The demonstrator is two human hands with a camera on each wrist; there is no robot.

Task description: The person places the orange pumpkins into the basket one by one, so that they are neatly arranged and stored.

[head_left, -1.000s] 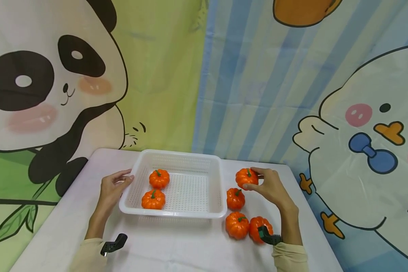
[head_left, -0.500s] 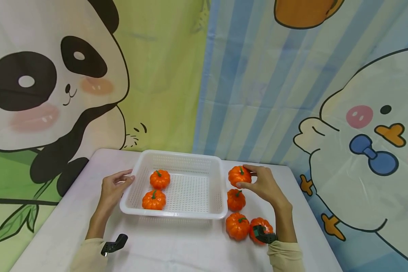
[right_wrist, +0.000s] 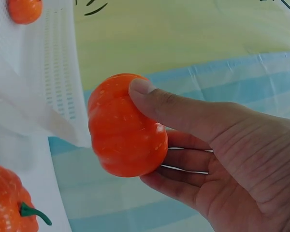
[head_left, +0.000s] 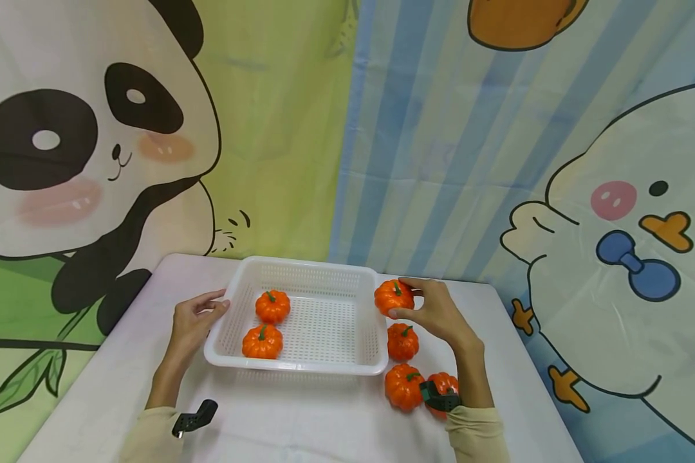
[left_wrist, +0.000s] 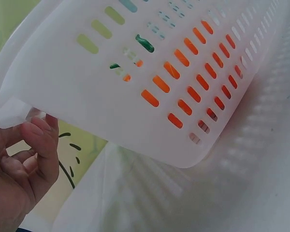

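My right hand [head_left: 437,310] pinches an orange toy pumpkin [head_left: 391,298] with a green stem, thumb on one side and fingers on the other. In the right wrist view this pumpkin [right_wrist: 125,128] is up close, beside the basket's right end. My left hand [head_left: 191,325] holds the left rim of a white perforated plastic basket [head_left: 295,368]; in the left wrist view its fingers [left_wrist: 41,140] curl in under the rim. Inside the basket, at the left, two more pumpkins sit one behind the other, a rear pumpkin [head_left: 272,307] and a front pumpkin [head_left: 262,341].
Outside the basket's right side, three pumpkins stand on the white table [head_left: 301,418]: a rear one near the basket wall, a front pumpkin [head_left: 403,387], and another pumpkin [head_left: 447,383] partly behind my right wrist camera. A printed cartoon curtain [head_left: 417,141] hangs behind the table.
My right hand has moved left with its pumpkin, from over the right of the table to the basket's right rim. My left hand, the basket and the other pumpkins stay put.
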